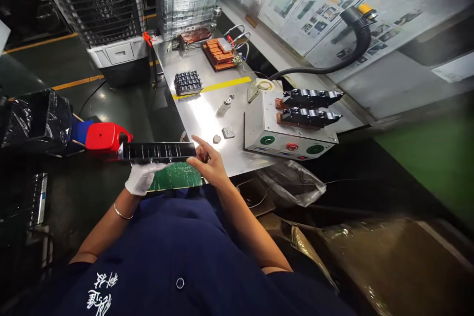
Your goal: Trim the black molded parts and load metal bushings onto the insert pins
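A long black part (pixel 159 152), glossy and with evenly spaced cross ribs, is held level in front of my body. My left hand (pixel 140 178), in a white glove, supports it from below near its left end. At the other end, my bare right hand (pixel 212 164) grips the part between thumb and fingers, with the index finger stretched along it. On the metal table, a block of black scalloped parts (pixel 188 83) sits by a yellow tape line. Two more black scalloped pieces (pixel 311 117) rest on copper-coloured mounts on a white control box (pixel 292 140).
Beyond the tape lies an orange fixture (pixel 219 53) with hoses. A small bottle (pixel 225 105) and a flat grey piece (pixel 228 132) are on the table. Stacked clear trays (pixel 187 2) stand at the back. To my left are a red stool (pixel 105 137) and a black-bagged bin (pixel 39 118).
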Action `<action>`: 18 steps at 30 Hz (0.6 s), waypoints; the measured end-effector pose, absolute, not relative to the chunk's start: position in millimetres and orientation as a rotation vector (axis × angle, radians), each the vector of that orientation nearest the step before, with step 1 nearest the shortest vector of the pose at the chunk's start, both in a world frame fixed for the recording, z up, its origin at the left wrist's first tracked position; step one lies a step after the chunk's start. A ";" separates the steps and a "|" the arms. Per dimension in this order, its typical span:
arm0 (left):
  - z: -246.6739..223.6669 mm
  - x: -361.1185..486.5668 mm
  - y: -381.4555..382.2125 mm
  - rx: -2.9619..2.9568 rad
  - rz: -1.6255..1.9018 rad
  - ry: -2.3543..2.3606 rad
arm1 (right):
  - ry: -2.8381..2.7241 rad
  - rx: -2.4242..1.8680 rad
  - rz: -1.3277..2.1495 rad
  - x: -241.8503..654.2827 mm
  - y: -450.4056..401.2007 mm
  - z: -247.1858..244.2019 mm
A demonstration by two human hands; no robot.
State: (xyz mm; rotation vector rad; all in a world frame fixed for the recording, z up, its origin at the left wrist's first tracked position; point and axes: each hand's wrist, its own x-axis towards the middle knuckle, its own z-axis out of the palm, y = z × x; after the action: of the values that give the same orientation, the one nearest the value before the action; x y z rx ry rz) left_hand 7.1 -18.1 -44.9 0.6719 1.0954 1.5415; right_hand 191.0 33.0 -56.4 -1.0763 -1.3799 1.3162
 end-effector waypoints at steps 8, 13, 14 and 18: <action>-29.8 30.8 7.9 0.134 1.617 0.988 | -1.573 -1.414 1.040 164.5 20.5 -55.1; -40.7 35.9 29.9 0.287 1.906 1.149 | -1.383 -1.325 1.137 164.3 11.3 -59.5; -41.9 35.6 31.3 0.359 1.948 1.170 | -1.338 -1.278 1.157 165.0 10.4 -59.1; -41.7 38.2 29.6 0.620 2.024 1.244 | -1.256 -1.146 1.225 159.3 8.2 -53.9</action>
State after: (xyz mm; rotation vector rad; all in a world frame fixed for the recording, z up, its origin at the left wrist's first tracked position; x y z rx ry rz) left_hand 38.2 29.6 -41.7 0.6197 1.2437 2.0238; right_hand 159.3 8.2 -53.9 -1.1456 -1.2564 1.2247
